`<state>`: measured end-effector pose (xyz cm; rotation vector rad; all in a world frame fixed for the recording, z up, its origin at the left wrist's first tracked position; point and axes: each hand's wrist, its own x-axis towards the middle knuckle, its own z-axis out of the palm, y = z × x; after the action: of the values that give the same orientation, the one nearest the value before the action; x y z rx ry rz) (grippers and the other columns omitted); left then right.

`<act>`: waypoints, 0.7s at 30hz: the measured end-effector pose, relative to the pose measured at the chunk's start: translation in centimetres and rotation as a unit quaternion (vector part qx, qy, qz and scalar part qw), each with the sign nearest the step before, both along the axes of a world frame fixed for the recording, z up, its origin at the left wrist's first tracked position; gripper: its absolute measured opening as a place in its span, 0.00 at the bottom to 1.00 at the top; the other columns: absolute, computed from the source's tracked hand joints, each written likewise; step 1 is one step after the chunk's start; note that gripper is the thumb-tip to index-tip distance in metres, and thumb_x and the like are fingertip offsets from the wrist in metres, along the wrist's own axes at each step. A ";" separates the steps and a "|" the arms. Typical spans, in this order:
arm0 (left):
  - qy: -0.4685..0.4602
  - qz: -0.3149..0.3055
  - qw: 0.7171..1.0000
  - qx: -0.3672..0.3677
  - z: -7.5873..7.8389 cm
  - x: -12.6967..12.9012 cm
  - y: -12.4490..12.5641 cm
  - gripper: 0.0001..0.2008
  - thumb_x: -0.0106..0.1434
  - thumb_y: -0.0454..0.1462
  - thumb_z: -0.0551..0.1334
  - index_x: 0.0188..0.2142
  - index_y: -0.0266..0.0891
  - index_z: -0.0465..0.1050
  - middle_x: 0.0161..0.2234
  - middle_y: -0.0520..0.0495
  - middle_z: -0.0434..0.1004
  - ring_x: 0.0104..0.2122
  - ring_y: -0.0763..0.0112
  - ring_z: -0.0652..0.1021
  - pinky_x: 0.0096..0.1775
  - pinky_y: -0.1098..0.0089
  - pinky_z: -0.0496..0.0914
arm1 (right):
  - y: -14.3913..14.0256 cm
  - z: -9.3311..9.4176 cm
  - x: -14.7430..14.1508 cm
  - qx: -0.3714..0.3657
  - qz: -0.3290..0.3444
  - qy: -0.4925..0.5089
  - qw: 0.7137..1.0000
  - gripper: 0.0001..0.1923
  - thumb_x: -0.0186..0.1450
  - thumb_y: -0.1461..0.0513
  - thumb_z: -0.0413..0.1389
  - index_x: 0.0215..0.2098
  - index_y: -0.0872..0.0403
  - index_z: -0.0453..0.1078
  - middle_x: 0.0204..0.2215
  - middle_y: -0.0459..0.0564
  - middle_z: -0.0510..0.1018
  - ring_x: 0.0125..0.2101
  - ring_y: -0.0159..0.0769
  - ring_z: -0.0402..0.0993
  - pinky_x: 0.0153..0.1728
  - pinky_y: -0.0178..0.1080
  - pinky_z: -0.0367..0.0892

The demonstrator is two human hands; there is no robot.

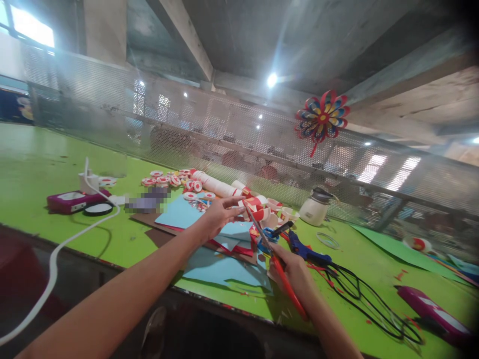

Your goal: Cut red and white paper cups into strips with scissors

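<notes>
My right hand (295,271) grasps red-handled scissors (285,285), their length aimed at the red-and-white paper piece (256,202); I see it pinched in my left hand (220,215), left of the white jug (313,208).

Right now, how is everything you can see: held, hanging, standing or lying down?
Scissors: held in right hand
Red-and-white piece: seemingly held in left hand
Glue gun: lying down
Jug: upright, lid on
White adapter: upright, cable attached
Paper flower: hanging, petals spread
</notes>
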<state>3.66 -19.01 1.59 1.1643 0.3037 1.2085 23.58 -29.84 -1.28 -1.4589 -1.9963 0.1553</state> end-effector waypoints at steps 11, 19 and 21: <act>0.016 0.002 1.000 -0.002 -0.1 -0.3 0.5 0.21 0.47 0.33 0.71 0.42 0.31 0.75 0.35 0.40 0.79 0.34 0.64 0.78 0.39 0.61 0.71 | -0.2 0.3 0.0 -0.015 0.017 -0.002 1.000 0.25 0.55 0.68 0.49 0.51 0.55 0.70 0.36 0.50 0.80 0.36 0.46 0.75 0.37 0.41 0.68; 0.016 0.006 1.000 -0.003 -0.2 0.1 0.4 0.21 0.48 0.34 0.70 0.43 0.31 0.74 0.32 0.41 0.80 0.32 0.65 0.78 0.37 0.63 0.71 | -0.2 0.1 -0.2 -0.016 0.000 0.002 1.000 0.24 0.56 0.68 0.49 0.50 0.54 0.71 0.31 0.50 0.80 0.33 0.46 0.75 0.32 0.41 0.67; 0.019 0.011 1.000 0.001 -0.2 0.1 0.3 0.22 0.48 0.34 0.70 0.44 0.31 0.74 0.32 0.41 0.80 0.32 0.66 0.78 0.37 0.63 0.71 | -0.2 0.1 -0.2 -0.012 -0.002 0.005 1.000 0.22 0.57 0.66 0.50 0.48 0.53 0.72 0.29 0.49 0.80 0.31 0.46 0.75 0.31 0.40 0.67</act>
<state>3.78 -18.72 1.40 1.1883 0.3450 1.2079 23.35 -29.99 -1.19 -1.4729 -1.9896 0.1857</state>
